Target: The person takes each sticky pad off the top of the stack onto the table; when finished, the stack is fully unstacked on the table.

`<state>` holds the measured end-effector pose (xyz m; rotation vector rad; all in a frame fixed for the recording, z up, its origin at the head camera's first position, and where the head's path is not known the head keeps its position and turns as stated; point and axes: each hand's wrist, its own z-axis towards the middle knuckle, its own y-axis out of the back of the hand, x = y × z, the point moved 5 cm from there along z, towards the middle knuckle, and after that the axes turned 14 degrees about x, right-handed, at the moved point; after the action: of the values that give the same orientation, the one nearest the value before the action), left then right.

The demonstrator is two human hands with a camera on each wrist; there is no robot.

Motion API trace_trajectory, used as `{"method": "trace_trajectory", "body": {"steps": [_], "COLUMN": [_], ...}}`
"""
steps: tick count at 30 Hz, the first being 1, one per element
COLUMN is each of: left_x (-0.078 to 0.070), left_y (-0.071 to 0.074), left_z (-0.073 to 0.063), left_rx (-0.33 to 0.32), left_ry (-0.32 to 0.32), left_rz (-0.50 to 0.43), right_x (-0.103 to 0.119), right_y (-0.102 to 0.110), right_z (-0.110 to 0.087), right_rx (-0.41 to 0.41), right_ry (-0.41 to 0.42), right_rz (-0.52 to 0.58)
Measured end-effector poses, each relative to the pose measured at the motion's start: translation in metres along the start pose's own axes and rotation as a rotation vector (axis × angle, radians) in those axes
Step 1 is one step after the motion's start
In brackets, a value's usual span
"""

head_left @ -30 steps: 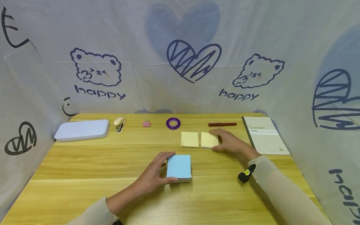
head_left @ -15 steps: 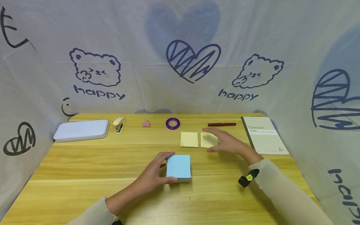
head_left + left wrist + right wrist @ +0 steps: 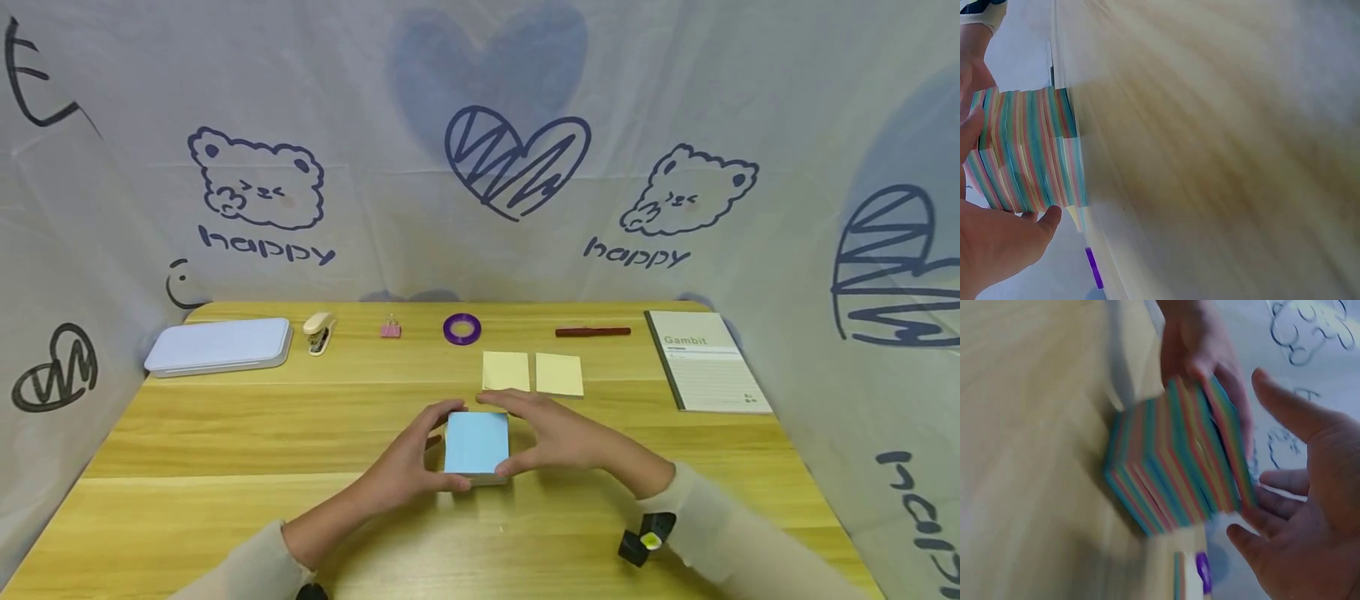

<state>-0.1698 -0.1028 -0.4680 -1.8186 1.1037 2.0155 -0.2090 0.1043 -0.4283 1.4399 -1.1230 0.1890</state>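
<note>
Across the lower frame, a wooden counter (image 3: 225, 429) is stretching beneath the right grip (image 3: 566, 433), spread loosely, and the left grip (image 3: 408, 461), which is holding a blue-topped note stack (image 3: 476, 442) at lower centre, below two yellow pads (image 3: 558, 374).

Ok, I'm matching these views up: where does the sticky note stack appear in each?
Head: the sticky note stack, below centre, between left hand and right hand.
Left wrist: the stack, left side, middle height.
Right wrist: the stack, blurred, near centre.
Shared landmark: the purple ring, low in both wrist views, beyond the stack in head.
</note>
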Motion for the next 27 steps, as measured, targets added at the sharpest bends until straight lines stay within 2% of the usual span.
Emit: {"method": "trace_trajectory", "body": {"steps": [6,12,20,27], "left_x": [0.001,0.0,-0.001,-0.001], "left_y": [0.0,-0.001,-0.002,-0.002], "left_z": [0.001,0.001,0.001,0.002], "left_rx": [-0.014,-0.018,-0.03,-0.03], "left_ry": [0.013,0.018,0.019,0.003], "left_rz": [0.067,0.101,0.131,0.148], "right_x": [0.006,0.008,0.007,-0.013], "right_y": [-0.018,-0.02,-0.01,0.013], "right_z": [0.006,0.006,0.001,-0.02], "right_rx": [-0.024,-0.048,-0.049,-0.088], "right_ry": [0.009,0.011,0.014,-0.019], "right_rz": [0.004,-0.014,-0.065,-0.039]}}
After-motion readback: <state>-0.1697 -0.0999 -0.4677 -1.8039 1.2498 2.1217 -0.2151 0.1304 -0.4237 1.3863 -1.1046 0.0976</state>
